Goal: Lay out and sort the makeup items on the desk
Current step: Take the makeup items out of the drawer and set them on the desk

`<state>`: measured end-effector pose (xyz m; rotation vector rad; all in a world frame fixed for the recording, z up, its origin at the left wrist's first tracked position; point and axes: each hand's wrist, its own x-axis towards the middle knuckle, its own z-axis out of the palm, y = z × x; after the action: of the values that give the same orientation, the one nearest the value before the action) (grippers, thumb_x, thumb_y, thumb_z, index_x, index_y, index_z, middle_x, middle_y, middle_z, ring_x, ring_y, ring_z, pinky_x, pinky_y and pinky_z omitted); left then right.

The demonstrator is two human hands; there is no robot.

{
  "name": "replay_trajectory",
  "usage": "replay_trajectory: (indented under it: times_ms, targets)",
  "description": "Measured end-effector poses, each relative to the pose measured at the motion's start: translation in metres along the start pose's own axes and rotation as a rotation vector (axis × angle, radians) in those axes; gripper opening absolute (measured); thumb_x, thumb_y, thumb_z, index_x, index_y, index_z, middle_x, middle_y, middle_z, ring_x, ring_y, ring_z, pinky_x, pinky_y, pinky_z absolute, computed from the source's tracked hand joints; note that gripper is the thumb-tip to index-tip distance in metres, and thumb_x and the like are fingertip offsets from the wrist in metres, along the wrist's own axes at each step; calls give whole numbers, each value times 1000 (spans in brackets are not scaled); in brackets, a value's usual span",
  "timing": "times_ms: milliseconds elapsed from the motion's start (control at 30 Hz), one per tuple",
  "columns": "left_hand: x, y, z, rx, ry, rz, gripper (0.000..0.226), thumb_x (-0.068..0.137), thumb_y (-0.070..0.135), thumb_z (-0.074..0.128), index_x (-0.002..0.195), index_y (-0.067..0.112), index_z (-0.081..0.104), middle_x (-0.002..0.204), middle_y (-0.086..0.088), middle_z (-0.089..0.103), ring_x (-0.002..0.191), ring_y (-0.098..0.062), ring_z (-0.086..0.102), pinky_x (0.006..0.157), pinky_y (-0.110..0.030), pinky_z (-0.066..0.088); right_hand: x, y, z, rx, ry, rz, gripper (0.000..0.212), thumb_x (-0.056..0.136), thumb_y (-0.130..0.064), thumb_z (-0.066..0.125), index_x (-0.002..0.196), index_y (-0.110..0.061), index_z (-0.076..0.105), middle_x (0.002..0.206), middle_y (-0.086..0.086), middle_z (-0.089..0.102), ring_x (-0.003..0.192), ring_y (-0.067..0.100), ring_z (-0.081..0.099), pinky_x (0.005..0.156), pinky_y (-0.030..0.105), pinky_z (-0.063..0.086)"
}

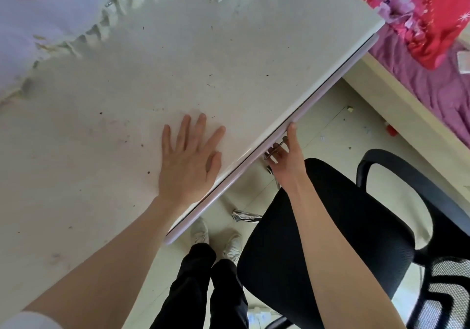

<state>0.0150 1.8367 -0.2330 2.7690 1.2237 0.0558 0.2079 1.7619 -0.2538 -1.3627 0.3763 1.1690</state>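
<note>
White desk top, two bare hands at its front edge.

Pale, speckled laminate desk (157, 79) fills the view; no makeup item can be seen on it. The left hand (189, 161) lies flat on the top, fingers straight and spread, holding nothing. The right hand (284, 153) is below the pink edge strip (318, 105), thumb up against it; its other fingers are hidden, so the grasp is unclear. Just beside stands a black mesh office chair (318, 239).

Floor: pale tiles (328, 130), lower centre and right of frame.
Chair: black mesh office chair (338, 227), lower right.
Bed: purple sheet (437, 87), red patterned pillow (432, 11), upper right.
Bench: white, speckled surface (152, 74) filled left half.
</note>
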Motion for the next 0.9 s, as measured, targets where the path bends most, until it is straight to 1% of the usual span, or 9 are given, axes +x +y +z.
replay_trajectory:
  times_ms: [100, 200, 267, 333, 367, 467, 633, 767, 900]
  targets:
    - [0, 0, 1, 4, -6, 5, 48, 93, 37, 32, 139, 28, 40, 150, -10, 31, 138, -35, 26, 111, -57, 14, 0, 0, -4, -34, 3, -21, 37, 84, -50, 59, 98, -16, 58, 84, 6, 52, 82, 21, 52, 99, 43, 46]
    - [0, 0, 1, 15, -20, -3, 48, 93, 39, 30, 139, 29, 38, 151, -9, 29, 139, -34, 24, 112, -56, 12, -1, 1, -9, -85, -1, -34, 45, 82, -52, 61, 105, -14, 61, 85, 6, 53, 84, 22, 52, 99, 43, 46]
    - [0, -1, 0, 13, -40, -11, 49, 92, 40, 28, 140, 30, 36, 152, -8, 27, 140, -34, 21, 112, -56, 11, -3, 2, -15, -128, -15, -47, 49, 81, -54, 61, 107, -12, 60, 87, 7, 53, 85, 22, 52, 91, 39, 48]
    - [0, -1, -1, 18, -57, -13, 50, 93, 41, 26, 141, 31, 33, 153, -8, 24, 141, -33, 18, 113, -56, 9, -6, 2, -22, -146, -26, -60, 47, 82, -53, 60, 103, -11, 59, 83, 5, 53, 80, 20, 51, 82, 35, 47]
    - [0, -1, -2, 17, -61, -14, 51, 93, 41, 25, 142, 31, 32, 154, -8, 23, 141, -33, 17, 113, -56, 8, -7, 3, -26, -146, -28, -64, 45, 82, -52, 60, 102, -11, 58, 81, 5, 53, 78, 19, 51, 82, 35, 47]
    - [0, 0, -3, -2, -66, -15, 51, 93, 42, 24, 143, 31, 31, 154, -8, 21, 142, -32, 15, 113, -56, 8, -10, 3, -38, -131, -21, -76, 37, 84, -49, 60, 96, -14, 61, 81, 4, 52, 79, 19, 49, 91, 39, 47]
    - [-1, 0, -3, 2, -66, -16, 51, 93, 42, 23, 143, 30, 31, 154, -8, 22, 142, -32, 15, 114, -55, 8, -18, 4, -59, -136, 13, -96, 35, 79, -52, 61, 90, -19, 61, 80, 2, 56, 77, 17, 50, 84, 34, 43]
    - [1, 1, -3, 15, -65, -17, 51, 93, 42, 23, 143, 30, 32, 153, -8, 23, 142, -33, 16, 113, -56, 9, -27, 3, -78, -78, 13, -98, 26, 87, -46, 56, 92, -22, 65, 88, 1, 63, 86, 17, 56, 92, 35, 42]
    - [0, 1, -3, 42, -66, -10, 52, 94, 41, 22, 143, 29, 31, 153, -9, 24, 141, -33, 17, 113, -57, 11, -33, 2, -81, -42, 37, -105, 23, 87, -43, 56, 91, -24, 66, 85, -1, 64, 86, 16, 58, 91, 34, 43]
